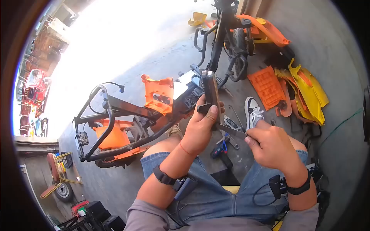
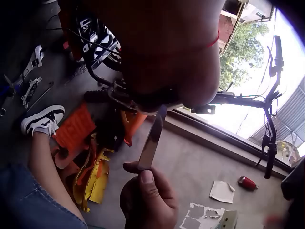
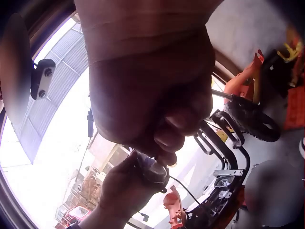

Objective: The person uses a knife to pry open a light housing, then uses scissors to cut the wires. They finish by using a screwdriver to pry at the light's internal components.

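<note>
My left hand (image 1: 199, 129) grips a dark, elongated casing (image 1: 210, 90) with a shiny rim, held upright in front of the frame; its exact kind does not show. Thumb and fingers wrap its lower end, where a small black tab (image 1: 203, 108) sticks out. From the right, my right hand (image 1: 271, 148) pinches a knife (image 2: 150, 145) with a flat metal blade, its handle end hidden in the fist. The blade tip reaches the lower part of the casing. In the right wrist view, the rounded casing (image 3: 155, 174) shows just beyond the right fingers.
A stripped scooter frame (image 1: 111, 115) with orange panels (image 1: 158, 92) stands ahead and left. Yellow panels (image 1: 310, 92) and an orange tray-like panel (image 1: 266, 87) lie at the right. Between the legs are a drill (image 1: 222, 153) and a wrench (image 1: 234, 143).
</note>
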`<action>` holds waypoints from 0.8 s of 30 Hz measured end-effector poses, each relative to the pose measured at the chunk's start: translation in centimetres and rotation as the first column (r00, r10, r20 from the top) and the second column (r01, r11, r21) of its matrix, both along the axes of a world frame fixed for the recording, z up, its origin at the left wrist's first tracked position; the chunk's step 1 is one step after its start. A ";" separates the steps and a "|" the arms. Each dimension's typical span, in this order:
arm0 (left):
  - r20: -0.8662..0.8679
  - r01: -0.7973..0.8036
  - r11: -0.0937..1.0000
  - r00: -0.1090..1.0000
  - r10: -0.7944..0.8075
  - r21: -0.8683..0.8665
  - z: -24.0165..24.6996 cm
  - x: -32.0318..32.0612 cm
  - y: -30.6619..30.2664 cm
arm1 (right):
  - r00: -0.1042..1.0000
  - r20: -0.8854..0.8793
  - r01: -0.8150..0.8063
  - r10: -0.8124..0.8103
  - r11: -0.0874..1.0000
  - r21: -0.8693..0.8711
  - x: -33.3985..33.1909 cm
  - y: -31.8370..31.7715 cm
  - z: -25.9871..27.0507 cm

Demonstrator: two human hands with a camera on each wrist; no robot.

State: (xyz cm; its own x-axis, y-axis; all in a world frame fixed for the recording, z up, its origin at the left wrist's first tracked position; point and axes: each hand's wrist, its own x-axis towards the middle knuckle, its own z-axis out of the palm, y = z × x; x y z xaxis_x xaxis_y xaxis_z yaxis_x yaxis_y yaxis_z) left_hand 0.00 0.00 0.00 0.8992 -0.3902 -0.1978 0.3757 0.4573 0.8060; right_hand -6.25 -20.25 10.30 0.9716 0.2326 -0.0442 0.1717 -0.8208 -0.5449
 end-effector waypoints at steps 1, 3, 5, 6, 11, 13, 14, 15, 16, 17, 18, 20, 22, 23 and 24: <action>0.005 -0.023 1.000 1.000 0.022 0.019 0.1 0.0 0.0 | 1.000 -0.004 -0.021 0.021 1.000 -0.021 0.2 0.1 0.1; 0.003 -0.041 0.999 0.999 0.040 0.020 0.1 -0.3 -0.6 | 0.999 -0.016 -0.038 0.037 0.998 -0.058 0.5 -0.3 0.7; 0.006 -0.066 0.997 0.998 0.066 0.049 0.4 -0.3 -0.5 | 0.994 -0.006 -0.110 0.111 0.986 -0.125 1.1 -0.3 0.7; -0.002 -0.063 0.997 0.998 0.063 0.052 0.5 -0.5 -0.4 | 0.994 -0.013 -0.109 0.108 0.987 -0.122 1.3 -0.3 0.7; -0.034 -0.087 0.995 0.995 0.089 0.057 0.3 -0.3 -0.2 | 0.988 -0.069 -0.144 0.138 0.985 -0.098 2.0 -0.1 0.9; -0.054 -0.123 0.992 0.991 0.124 0.026 0.4 -0.2 0.3 | 0.993 -0.059 -0.103 0.101 0.994 -0.037 1.4 0.7 0.2; -0.074 -0.160 0.987 0.985 0.158 -0.012 0.5 -0.2 0.3 | 0.997 -0.050 -0.063 0.064 0.998 0.015 1.1 0.9 -0.3; -0.071 -0.159 0.987 0.985 0.158 -0.014 0.4 0.0 0.3 | 0.997 -0.047 -0.063 0.063 0.998 0.014 0.9 1.1 -0.7; -0.036 -0.160 0.987 0.987 0.159 -0.005 0.3 0.2 0.1 | 0.998 -0.044 -0.038 0.037 0.999 -0.021 0.6 1.2 -1.1; -0.002 -0.160 0.987 0.987 0.160 0.003 0.1 0.2 0.0 | 0.999 -0.041 -0.011 0.009 0.998 -0.057 0.4 1.2 -1.3; -0.003 -0.159 0.987 0.987 0.159 0.001 0.0 0.2 -0.1 | 0.999 -0.042 -0.010 0.008 0.998 -0.059 0.4 1.1 -1.2; -0.025 -0.114 0.993 0.993 0.115 0.035 -0.1 0.3 -0.2 | 0.997 0.003 -0.075 0.076 0.990 -0.118 0.2 1.0 -0.7; -0.012 -0.090 0.993 0.996 0.091 0.071 0.0 0.2 -0.1 | 0.994 0.007 -0.106 0.110 0.975 -0.193 0.9 0.3 0.1; -0.003 -0.068 0.992 0.998 0.069 0.109 0.1 0.2 0.0 | 0.989 0.005 -0.138 0.145 0.954 -0.267 1.2 0.0 0.3; -0.002 -0.060 0.992 0.998 0.061 0.111 0.2 0.2 0.1 | 0.991 0.007 -0.130 0.136 0.955 -0.265 1.2 -0.1 0.3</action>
